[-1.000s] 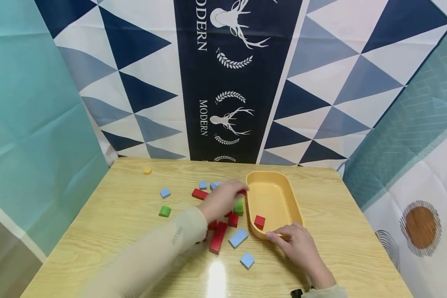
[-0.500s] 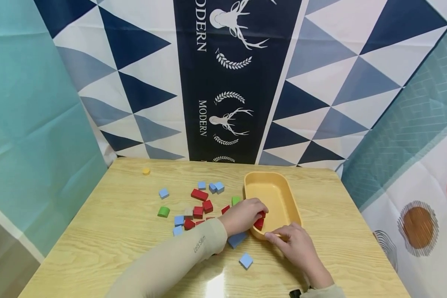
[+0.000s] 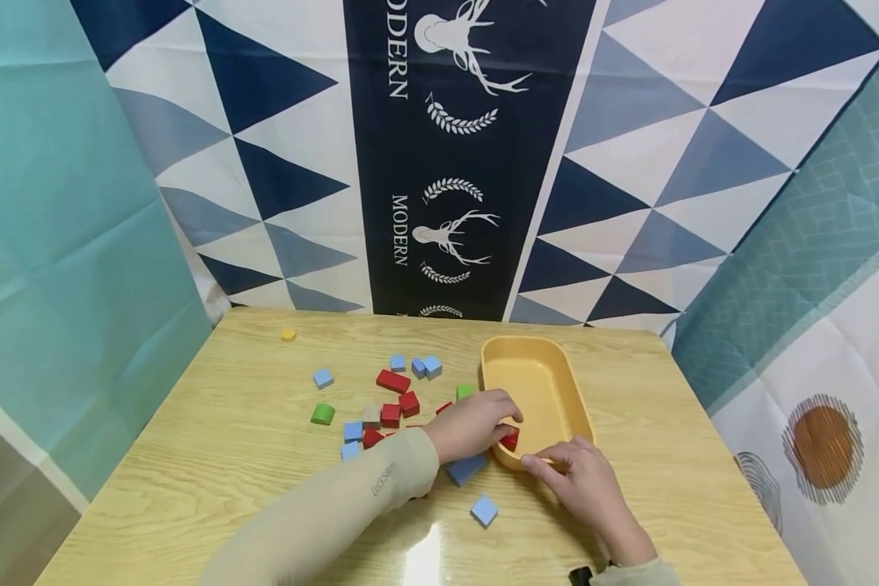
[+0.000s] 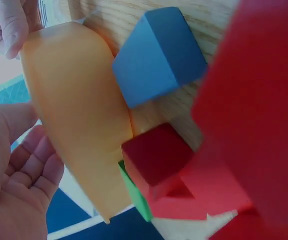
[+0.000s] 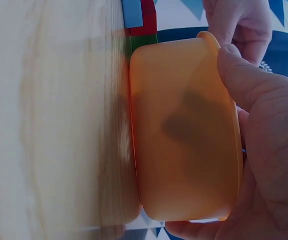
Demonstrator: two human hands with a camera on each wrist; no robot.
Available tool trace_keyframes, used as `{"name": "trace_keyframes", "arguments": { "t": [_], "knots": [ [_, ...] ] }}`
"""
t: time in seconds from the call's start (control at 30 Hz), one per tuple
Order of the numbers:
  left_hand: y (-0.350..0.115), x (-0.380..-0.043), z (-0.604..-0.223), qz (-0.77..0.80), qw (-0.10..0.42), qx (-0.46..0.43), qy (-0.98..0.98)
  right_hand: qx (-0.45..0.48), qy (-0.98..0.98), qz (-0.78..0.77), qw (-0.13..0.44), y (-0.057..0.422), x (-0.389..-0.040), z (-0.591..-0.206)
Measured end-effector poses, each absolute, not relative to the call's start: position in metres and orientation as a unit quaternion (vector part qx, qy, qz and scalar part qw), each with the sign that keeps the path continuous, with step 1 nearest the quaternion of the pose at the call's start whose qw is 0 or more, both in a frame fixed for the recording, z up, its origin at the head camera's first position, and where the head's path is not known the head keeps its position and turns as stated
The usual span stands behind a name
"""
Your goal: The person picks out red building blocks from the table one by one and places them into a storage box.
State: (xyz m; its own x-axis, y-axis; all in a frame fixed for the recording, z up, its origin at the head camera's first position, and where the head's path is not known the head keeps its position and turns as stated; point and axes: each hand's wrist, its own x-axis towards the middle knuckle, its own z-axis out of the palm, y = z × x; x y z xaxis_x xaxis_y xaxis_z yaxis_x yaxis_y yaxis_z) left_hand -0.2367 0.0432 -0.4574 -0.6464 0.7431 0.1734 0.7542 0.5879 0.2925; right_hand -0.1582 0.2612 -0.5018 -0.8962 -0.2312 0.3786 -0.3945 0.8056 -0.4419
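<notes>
Wooden table [image 3: 703, 488], patterned cloth [image 3: 439, 163] behind. Yellow tub [image 3: 571, 382] stands right of the scattered blocks [image 3: 391, 416]; red, at least one block [image 3: 510, 440], shows inside at its near-left corner. Right hand [image 3: 589, 488] grips the tub's near rim. Left hand [image 3: 479, 423] reaches over the left rim, fingers loosely bent above the red. Green block [image 3: 465, 391] sits just outside, beside the left wall.

A shallow yellow-orange tray [image 3: 545, 399] with rounded corners is set open side up on the worktop [image 3: 674, 464], its near rim gripped by the right hand [image 3: 582, 484]. Red, partly hidden block material [image 3: 511, 439] is contained in its near-left corner, by the left hand [image 3: 476, 425].
</notes>
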Motion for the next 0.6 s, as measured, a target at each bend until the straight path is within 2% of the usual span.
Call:
{"name": "trace_keyframes", "arguments": {
  "t": [0.13, 0.3, 0.47, 0.6],
  "knots": [
    [0.012, -0.244, -0.451, -0.172, 0.024, -0.416, -0.893, 0.16, -0.939, 0.267, 0.148, 0.262, -0.157, -0.5],
    [-0.06, -0.264, -0.45, -0.209, 0.024, -0.331, -0.92, 0.158, -0.94, 0.266, 0.146, 0.259, -0.159, -0.497],
    [-0.121, -0.268, -0.453, -0.263, -0.002, -0.205, -0.943, 0.153, -0.942, 0.264, 0.139, 0.258, -0.159, -0.497],
    [-0.137, -0.26, -0.462, -0.253, -0.04, -0.203, -0.945, 0.144, -0.944, 0.265, 0.136, 0.258, -0.159, -0.5]
  ]
}}
